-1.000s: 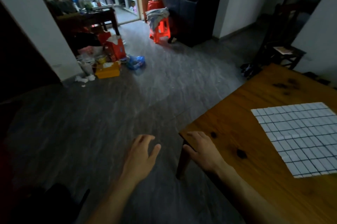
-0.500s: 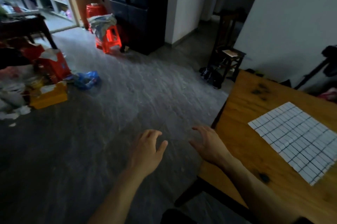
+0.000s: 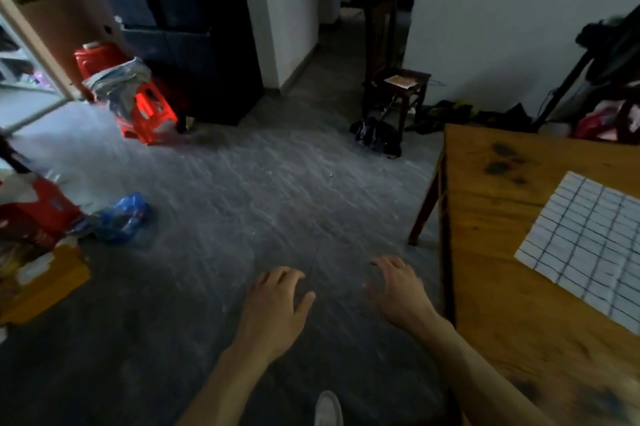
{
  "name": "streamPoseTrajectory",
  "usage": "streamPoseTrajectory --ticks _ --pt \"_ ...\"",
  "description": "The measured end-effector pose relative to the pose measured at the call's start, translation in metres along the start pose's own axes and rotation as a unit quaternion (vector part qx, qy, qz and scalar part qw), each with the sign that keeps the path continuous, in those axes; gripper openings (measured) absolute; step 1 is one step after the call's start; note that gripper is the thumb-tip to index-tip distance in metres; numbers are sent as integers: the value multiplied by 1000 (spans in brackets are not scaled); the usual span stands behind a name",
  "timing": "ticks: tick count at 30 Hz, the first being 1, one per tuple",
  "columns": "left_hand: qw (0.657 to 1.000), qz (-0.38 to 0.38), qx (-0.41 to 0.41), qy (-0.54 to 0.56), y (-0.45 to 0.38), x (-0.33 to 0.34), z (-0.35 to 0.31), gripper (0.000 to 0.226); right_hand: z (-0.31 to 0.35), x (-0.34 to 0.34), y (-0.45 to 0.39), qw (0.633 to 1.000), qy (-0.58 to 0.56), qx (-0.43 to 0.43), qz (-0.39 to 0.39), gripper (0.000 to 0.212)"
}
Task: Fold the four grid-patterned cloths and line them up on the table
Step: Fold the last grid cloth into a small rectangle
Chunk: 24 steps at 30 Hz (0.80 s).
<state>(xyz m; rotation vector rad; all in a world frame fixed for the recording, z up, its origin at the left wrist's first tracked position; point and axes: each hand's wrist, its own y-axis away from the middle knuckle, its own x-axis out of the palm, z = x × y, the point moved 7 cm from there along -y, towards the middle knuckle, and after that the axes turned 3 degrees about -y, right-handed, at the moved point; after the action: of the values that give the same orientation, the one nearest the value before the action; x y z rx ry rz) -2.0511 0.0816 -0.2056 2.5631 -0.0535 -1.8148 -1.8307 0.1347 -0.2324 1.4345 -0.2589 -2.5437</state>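
Both hands have drifted off the table's corner as the view swung right, and now hang over the grey floor. Across the wooden table (image 3: 491, 217) lies one grid-patterned cloth (image 3: 585, 245), flat and unfolded (its far side runs out of frame), long axis slanting from upper left to lower right. It sits to the right of both hands; the right hand (image 3: 398, 290) is nearer, the left hand (image 3: 277, 301) farther. Both are empty, fingers loosely spread. No writing is readable.
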Motion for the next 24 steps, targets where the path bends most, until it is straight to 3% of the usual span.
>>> streamPoseTrajectory --ticks 2,5,13,18,24 --pt "1000 10 14 -5 -41 -7 5 60 8 -5 -29 1000 -26 15 -6 59" --pt "998 23 52 -7 -103 -13 -3 45 11 -26 -66 998 -44 42 -35 58" --pt "976 68 189 79 -234 9 -84 39 -43 -105 -97 983 -84 122 -111 53" --pt "936 131 312 97 -289 39 -157 39 -86 -131 -95 952 -82 235 -177 47" --pt "857 189 461 130 -320 58 -239 41 -102 -150 -62 879 -111 377 -270 55"
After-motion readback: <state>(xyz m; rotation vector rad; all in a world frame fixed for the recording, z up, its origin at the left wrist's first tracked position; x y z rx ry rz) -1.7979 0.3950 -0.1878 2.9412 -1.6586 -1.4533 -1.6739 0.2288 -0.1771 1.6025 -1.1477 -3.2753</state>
